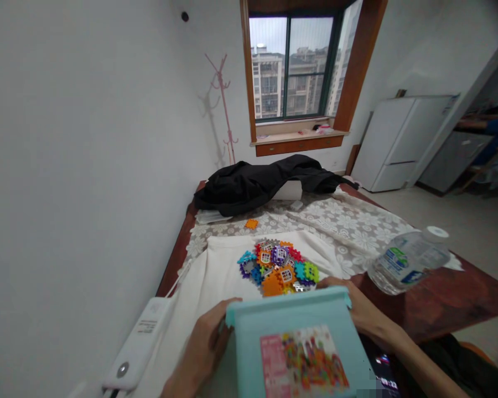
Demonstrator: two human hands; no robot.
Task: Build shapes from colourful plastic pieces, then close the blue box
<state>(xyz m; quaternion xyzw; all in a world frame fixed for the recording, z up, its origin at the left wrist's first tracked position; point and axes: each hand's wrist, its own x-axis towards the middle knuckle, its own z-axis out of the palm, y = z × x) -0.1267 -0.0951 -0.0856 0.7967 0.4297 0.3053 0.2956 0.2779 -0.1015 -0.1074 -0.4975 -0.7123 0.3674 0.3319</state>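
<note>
Both my hands grip a light blue plastic box (pixel 294 331) with a pink picture label on its face, held close to me at the bottom of the head view. My left hand (pixel 203 348) wraps its left edge. My right hand (pixel 357 307) curls round its right upper corner. Just beyond the box lies a pile of colourful interlocking plastic tiles (pixel 279 267) on a white cloth (pixel 216 276). One single orange tile (pixel 251 224) lies apart, further back on the lace tablecloth.
A plastic water bottle (pixel 409 260) stands tilted at the right on the dark wooden table (pixel 452 298). A white power strip (pixel 139 342) lies at the left edge. A black garment (pixel 257 185) is heaped at the far end; a white fridge (pixel 398 143) stands behind.
</note>
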